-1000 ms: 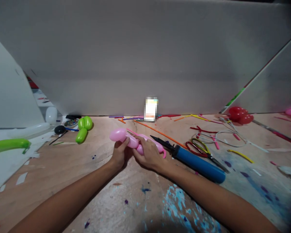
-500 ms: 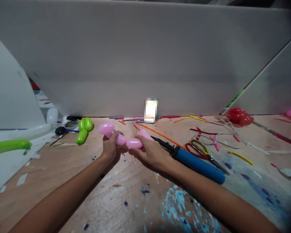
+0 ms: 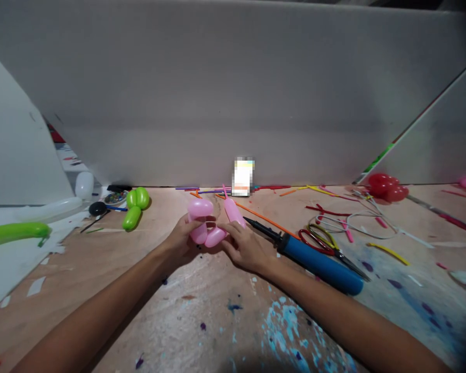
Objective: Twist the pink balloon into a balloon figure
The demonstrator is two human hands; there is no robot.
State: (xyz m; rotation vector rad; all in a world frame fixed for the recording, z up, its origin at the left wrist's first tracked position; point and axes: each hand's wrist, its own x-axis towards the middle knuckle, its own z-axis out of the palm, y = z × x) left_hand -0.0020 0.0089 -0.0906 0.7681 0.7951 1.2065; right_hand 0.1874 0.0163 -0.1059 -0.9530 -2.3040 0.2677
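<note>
A pink twisting balloon (image 3: 212, 223), pinched into several short bubbles, rests just above the wooden tabletop (image 3: 202, 311) at the centre. My left hand (image 3: 180, 241) is closed round its left bubbles, and one bubble stands up above my fingers. My right hand (image 3: 246, 248) grips the right part, where a longer bubble points up and away from me. Both hands lie low on the table and almost touch each other.
A blue hand pump (image 3: 318, 261) lies right of my right hand, with red-handled scissors (image 3: 320, 241) beyond it. Green balloons (image 3: 135, 206) and a long green one (image 3: 13, 231) lie left. Red balloons (image 3: 386, 187) sit far right. Uninflated balloon strips litter the back by the grey wall (image 3: 233, 93).
The balloon, stretched out in a line a second ago, has been folded together; my left hand swung its end bubble rightward and up toward my right hand.
</note>
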